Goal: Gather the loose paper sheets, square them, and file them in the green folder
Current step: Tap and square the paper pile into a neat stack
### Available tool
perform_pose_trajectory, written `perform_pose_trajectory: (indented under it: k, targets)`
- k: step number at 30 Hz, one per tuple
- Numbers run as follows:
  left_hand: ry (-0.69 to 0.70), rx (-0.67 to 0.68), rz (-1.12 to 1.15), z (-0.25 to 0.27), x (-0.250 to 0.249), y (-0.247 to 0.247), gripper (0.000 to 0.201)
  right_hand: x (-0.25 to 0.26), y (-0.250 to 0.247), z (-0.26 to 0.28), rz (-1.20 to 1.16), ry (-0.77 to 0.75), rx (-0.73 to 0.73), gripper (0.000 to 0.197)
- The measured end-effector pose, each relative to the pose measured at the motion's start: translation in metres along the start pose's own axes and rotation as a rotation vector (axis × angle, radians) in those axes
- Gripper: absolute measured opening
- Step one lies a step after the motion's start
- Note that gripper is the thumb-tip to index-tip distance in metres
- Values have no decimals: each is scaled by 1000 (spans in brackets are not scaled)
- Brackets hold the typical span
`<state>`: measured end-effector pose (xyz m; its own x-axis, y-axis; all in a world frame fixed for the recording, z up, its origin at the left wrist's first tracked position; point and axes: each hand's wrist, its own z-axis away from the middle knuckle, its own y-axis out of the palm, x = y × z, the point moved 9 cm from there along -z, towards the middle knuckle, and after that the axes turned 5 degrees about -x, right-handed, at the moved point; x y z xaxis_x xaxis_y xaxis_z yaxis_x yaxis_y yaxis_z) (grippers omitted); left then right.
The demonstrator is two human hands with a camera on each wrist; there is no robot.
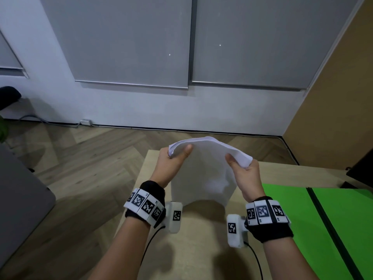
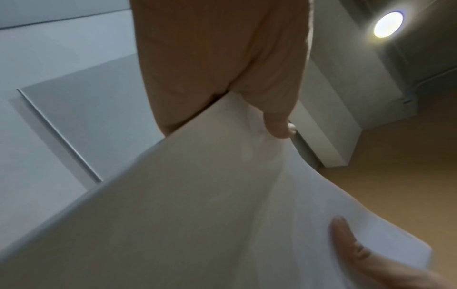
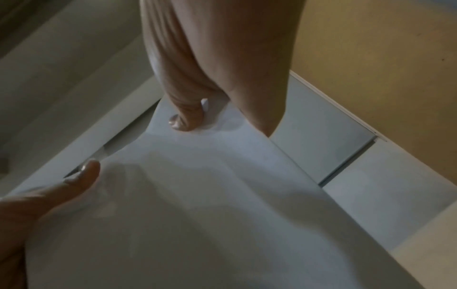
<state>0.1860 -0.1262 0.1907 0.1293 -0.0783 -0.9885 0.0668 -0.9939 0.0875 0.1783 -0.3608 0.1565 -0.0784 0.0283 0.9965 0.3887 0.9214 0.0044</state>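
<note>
While upright, paper sheets seemingly bow between both hands.

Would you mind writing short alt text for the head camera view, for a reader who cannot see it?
Both hands hold a stack of white paper sheets upright over a wooden table, the left hand and right hand each pinching a top corner. An open green folder lies to the right.

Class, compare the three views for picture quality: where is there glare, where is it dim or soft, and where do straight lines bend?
Head view: evenly lit, sharp; the paper stack looks washed out, and wall and blind edges splay from the wide lens. Left wrist view: a ceiling lamp flares with a halo; the left hand is dim and soft. Right wrist view: dim, grainy, soft; shadows cross the sheets.
</note>
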Motion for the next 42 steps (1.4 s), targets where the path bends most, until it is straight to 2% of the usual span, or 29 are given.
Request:
perform_pose_trajectory:
  k: [2, 4, 7, 11, 16, 19, 24, 29, 34, 37, 40, 42]
  targets:
    - [-8, 38, 24, 4, -2, 1, 13, 3, 0, 1, -21, -12, 23, 22]
    - [-43, 70, 17, 5, 8, 3, 24, -3, -1, 3, 8, 24, 47, 27]
    - [-126, 45, -19, 4, 33, 0, 31, -20, 0, 3, 67, 89, 65, 16]
    - [-162, -19, -65, 1, 46, -4, 26, -27, -2, 2, 48, 117, 14, 37]
    - [-191, -7, -56, 5, 56, -11, 32, -31, -1, 17, 33, 129, 31, 6]
    - [-172, 5, -58, 7, 54, -11, 26, -32, -1, 22, 26, 128, -2, 17]
    - [-128, 18, -37, 2, 48, -13, 26, -28, 1, 20, 14, 110, 7, 8]
    - [-230, 35, -79, 8, 76, -11, 26, -58, 6, 18, 80, 219, 61, 35]
    - [-318, 64, -138, 7, 92, -10, 20, -80, 5, 18, 219, 288, 94, 25]
    - [-335, 41, -149, 9, 97, -11, 18, -91, 0, 22, 244, 307, 28, 28]
    - [-299, 13, -125, 8, 88, -13, 13, -78, -5, 24, 151, 250, -55, 35]
    - [-272, 8, -97, 10, 84, -14, 19, -71, -4, 26, 89, 226, -46, 34]
